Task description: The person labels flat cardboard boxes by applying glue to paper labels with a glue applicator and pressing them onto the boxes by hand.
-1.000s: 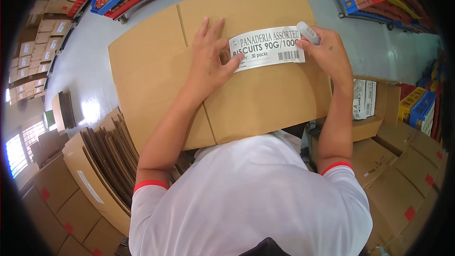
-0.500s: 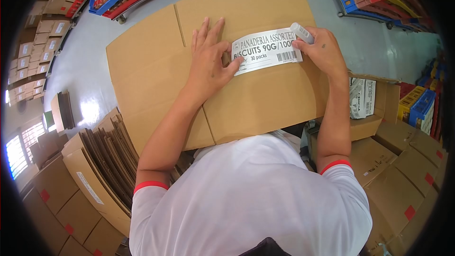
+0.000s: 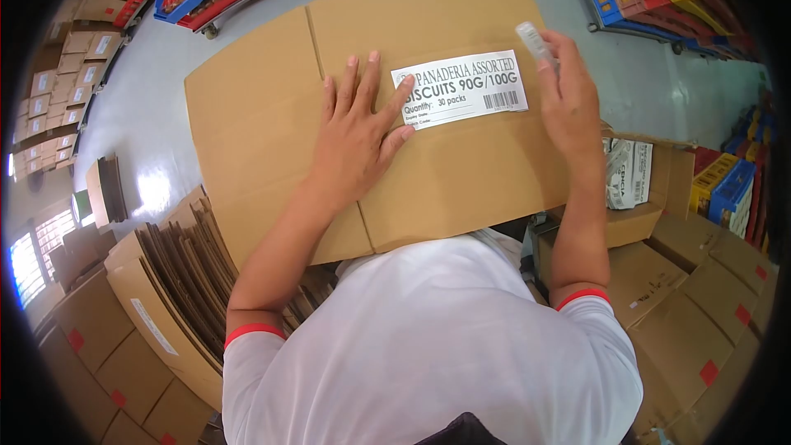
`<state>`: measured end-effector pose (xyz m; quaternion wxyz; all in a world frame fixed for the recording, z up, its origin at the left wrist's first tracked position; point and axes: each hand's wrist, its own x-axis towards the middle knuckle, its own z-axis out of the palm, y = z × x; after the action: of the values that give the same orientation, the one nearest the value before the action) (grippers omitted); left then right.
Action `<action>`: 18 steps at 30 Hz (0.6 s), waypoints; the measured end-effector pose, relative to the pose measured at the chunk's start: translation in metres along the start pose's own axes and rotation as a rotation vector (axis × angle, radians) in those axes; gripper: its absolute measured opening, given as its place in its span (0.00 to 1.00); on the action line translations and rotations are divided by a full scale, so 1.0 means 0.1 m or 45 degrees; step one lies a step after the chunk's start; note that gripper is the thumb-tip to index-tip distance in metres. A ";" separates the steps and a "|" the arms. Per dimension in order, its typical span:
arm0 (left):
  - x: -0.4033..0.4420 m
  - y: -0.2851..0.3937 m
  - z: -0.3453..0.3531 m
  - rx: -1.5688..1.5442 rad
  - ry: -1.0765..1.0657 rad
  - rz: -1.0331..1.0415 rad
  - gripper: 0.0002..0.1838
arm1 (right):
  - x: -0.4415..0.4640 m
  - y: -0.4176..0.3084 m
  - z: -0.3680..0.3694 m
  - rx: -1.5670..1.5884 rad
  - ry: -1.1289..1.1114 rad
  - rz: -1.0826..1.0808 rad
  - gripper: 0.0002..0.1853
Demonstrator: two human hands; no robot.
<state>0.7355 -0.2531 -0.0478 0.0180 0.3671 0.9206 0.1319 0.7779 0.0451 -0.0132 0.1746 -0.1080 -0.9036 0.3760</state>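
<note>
One printed label [image 3: 467, 86], white, lying on flattened carton [image 3: 465, 177], R of ctr, slightly tilted (R end farther from body). Reads PANADERIA ASSORTED BISCUITS 90G/100G, Quantity: 30 packs; barcode [image 3: 501, 100] lower R. Fine print lower L too small to read fully.

L hand [image 3: 356, 128]: palm down on flattened carton, just L of label, fingers spread wide, nothing gripped. Index tip over label's upper L, hiding a bit of print; thumb tip at lower L corner.

R hand [image 3: 568, 99]: just off label's R edge, over R side of flattened carton, fingers closed round whitish tube [image 3: 534, 41], dark marks on side, far end poking out past fingertips. Exact ID of tube: can't tell. R hand resting on cardboard or not: can't tell.

Surroundings: open box [image 3: 633, 222] just R of flattened carton, w/ printed sheets [image 3: 630, 173] inside. Closed boxes [image 3: 659, 346] w/ red squares, lower R; more red-marked boxes [image 3: 124, 346] lower L. Cardboard stack [image 3: 177, 276], flat pcs on edge, L of flattened carton. Tray trolley [image 3: 235, 2], blue/red, top L; multicolor crates [image 3: 643, 0] top R. White shirt [image 3: 437, 338], red cuffs, bottom ctr.
</note>
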 end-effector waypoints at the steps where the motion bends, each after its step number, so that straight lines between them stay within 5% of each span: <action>1: 0.00 0.00 0.00 -0.003 -0.001 0.003 0.30 | -0.04 -0.06 0.03 -0.085 -0.055 -0.042 0.20; 8: -0.01 -0.02 -0.01 -0.069 0.009 -0.050 0.32 | -0.13 -0.04 0.16 -0.556 -0.133 -0.200 0.14; 10: 0.02 -0.08 0.04 -0.149 0.048 -0.093 0.34 | -0.12 -0.07 0.22 -0.519 -0.135 -0.210 0.12; 12: 0.06 -0.18 0.07 -0.631 0.343 -0.172 0.35 | -0.17 -0.19 0.37 -0.432 -0.174 -0.242 0.09; 18: 0.15 -0.29 0.03 -0.814 0.434 -0.154 0.34 | -0.36 -0.82 1.14 -0.225 -0.580 -0.580 0.08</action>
<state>0.7058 -0.2625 -0.0567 -0.0142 0.2606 0.8427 0.4709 0.7603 -0.0968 -0.0378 0.0376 0.1690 -0.9494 0.2620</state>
